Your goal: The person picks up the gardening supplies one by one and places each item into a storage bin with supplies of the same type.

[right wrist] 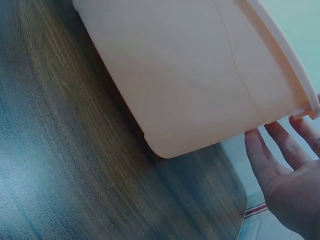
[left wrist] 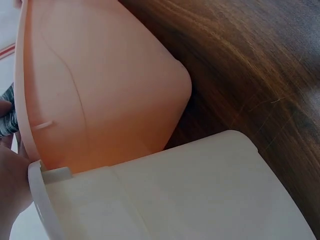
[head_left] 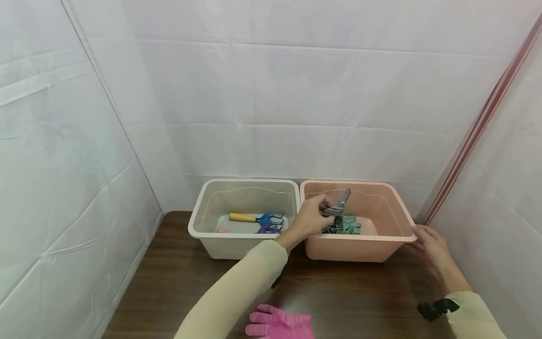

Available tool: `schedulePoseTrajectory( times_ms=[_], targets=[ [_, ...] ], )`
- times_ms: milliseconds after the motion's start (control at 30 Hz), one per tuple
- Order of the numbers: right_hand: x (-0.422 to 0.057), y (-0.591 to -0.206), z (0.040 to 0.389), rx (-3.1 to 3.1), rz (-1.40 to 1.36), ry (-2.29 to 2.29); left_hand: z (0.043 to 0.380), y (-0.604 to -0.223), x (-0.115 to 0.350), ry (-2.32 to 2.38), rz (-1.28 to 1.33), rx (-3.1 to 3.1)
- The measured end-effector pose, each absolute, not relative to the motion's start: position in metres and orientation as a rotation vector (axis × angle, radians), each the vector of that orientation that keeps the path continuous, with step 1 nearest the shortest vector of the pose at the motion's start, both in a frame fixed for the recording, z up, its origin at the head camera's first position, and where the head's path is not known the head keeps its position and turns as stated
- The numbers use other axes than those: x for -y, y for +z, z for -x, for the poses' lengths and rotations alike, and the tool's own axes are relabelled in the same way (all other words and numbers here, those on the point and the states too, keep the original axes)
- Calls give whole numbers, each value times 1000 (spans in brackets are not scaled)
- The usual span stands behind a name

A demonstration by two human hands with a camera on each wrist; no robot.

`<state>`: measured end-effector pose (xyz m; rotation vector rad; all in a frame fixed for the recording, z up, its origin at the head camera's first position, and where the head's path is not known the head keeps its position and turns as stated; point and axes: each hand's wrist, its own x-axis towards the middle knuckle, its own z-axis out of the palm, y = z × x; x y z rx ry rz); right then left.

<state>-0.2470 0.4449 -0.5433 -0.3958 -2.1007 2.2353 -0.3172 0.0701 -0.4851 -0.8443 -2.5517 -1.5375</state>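
Note:
In the head view my left hand (head_left: pixel 311 216) reaches over the front of the peach bin (head_left: pixel 343 248) and pinches a grey-and-black striped glove (head_left: pixel 337 209). One part of that glove sticks up; its lower end hangs beside a green glove (head_left: pixel 350 225) on the bin's floor. The left wrist view catches only a bit of the striped glove (left wrist: pixel 8 117) past the rim. My right hand (head_left: pixel 432 247) holds the peach bin at its right front corner. In the right wrist view, the fingers (right wrist: pixel 282 145) press against the bin's end wall below the rim.
A cream bin (head_left: pixel 243 236) stands against the peach one on the left, holding a yellow-handled blue hand rake (head_left: pixel 254 218) and a purple rake (head_left: pixel 268 229) with a pink handle. A pink glove (head_left: pixel 281 324) lies on the brown table (head_left: pixel 347 292). White sheeting (head_left: pixel 271 103) hangs behind and beside.

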Motion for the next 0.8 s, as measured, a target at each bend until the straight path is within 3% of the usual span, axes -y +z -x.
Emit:
schedulePoseTrajectory(
  times_ms=[800],
  targets=[
    [-448,-546,237,1860,343,2349,315,-484,-81,-1410,890,2558]
  ],
)
